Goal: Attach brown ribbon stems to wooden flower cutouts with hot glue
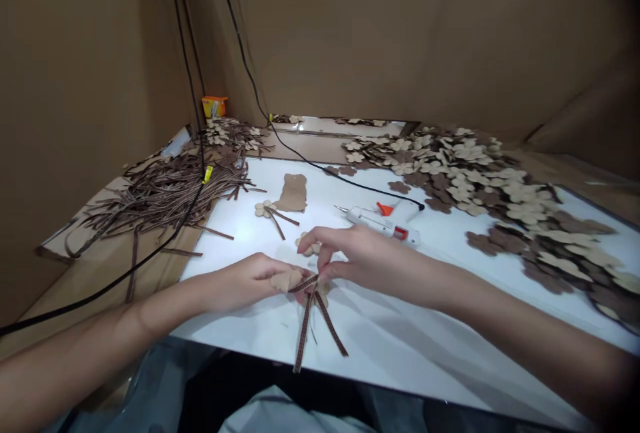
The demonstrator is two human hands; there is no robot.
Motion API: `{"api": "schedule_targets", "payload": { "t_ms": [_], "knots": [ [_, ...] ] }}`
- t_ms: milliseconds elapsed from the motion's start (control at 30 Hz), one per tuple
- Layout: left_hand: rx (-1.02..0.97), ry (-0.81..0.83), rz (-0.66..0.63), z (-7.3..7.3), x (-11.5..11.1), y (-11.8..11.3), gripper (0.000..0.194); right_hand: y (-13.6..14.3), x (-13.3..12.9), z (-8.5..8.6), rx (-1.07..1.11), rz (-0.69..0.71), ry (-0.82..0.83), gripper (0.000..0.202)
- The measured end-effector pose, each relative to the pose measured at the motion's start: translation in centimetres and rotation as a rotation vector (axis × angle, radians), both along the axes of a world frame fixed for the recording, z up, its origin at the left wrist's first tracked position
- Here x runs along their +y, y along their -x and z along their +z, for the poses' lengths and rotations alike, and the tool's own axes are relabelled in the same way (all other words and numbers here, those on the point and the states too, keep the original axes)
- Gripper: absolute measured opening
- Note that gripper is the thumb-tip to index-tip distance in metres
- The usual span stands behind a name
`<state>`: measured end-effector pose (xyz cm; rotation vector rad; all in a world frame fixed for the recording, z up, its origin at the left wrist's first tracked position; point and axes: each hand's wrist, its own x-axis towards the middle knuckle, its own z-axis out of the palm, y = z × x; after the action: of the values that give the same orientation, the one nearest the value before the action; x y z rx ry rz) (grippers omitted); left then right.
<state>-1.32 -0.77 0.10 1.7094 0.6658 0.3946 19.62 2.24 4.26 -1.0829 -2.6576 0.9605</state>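
Note:
My left hand is closed on a beige felt flower, partly covered by the fingers. Two brown stitched ribbon tails hang from it toward the table's front edge. My right hand pinches the end of a short brown ribbon loop at the flower. Just behind the right fingers lies another beige flower, half hidden. A finished-looking beige flower with two ribbon tails rests farther back, beside a tan scrap. A white glue gun lies behind my right hand.
Brown ribbon strips are heaped at the left. Beige and brown felt flowers form a large pile along the right. An orange box stands at the back left. Black cords hang down, one running to the glue gun.

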Motion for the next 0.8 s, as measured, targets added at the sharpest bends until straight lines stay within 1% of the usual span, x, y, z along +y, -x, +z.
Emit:
{"api": "schedule_targets", "payload": {
  "t_ms": [100, 200, 300, 400, 467, 533, 667, 800],
  "knots": [
    [-0.018, 0.083, 0.046, -0.5, 0.0, -0.1, 0.038, 1.3, 0.4, 1.3, -0.091, 0.000, -0.039, 0.024],
    [-0.068, 0.151, 0.105, -1.1, 0.0, -0.3, 0.035, 2.3, 0.8, 2.3, -0.141, 0.075, -0.070, 0.027],
    [-0.088, 0.183, 0.158, -1.4, 0.0, -0.5, 0.034, 2.8, 1.3, 2.6, -0.148, 0.155, -0.132, 0.028],
    [-0.056, 0.192, 0.191, -1.2, 0.0, -0.7, 0.035, 3.2, 1.7, 2.6, -0.158, 0.172, -0.184, 0.028],
    [-0.051, 0.197, 0.200, -0.9, 0.0, -0.7, 0.034, 3.5, 1.9, 2.5, -0.160, 0.155, -0.205, 0.027],
    [-0.064, 0.194, 0.191, -0.8, 0.1, -0.6, 0.032, 3.6, 2.1, 2.5, -0.150, 0.124, -0.191, 0.024],
    [-0.119, 0.189, 0.197, -0.9, 0.6, -0.3, 0.028, 3.3, 2.6, 2.4, -0.090, 0.004, -0.056, 0.019],
    [-0.104, 0.213, 0.235, -0.7, 1.0, -0.2, 0.026, 2.1, 3.1, 1.8, -0.069, -0.099, 0.066, 0.031]
  ]
}}
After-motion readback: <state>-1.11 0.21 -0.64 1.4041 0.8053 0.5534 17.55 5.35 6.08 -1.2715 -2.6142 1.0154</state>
